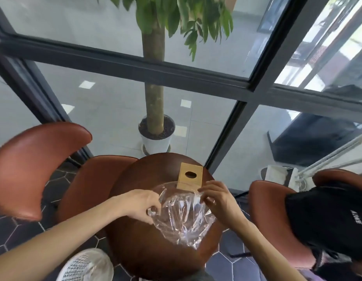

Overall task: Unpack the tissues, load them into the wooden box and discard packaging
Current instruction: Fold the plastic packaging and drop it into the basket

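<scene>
**Fingers pinching empty wrapper: discard step in hand**

Fingertips of the left hand (144, 205) are pinched on the near-left edge of the clear plastic packaging (183, 217); those of the right hand (215, 197) are pinched on its far-right edge. One wrapper is held, crumpled, just above the round table (139, 246). One wooden box (190, 176) is seen beyond it (lid on, oval slot up). No tissues are visible; loading is judged done. Next, the wrapper must be bunched and binned; no bin is identified.
</scene>
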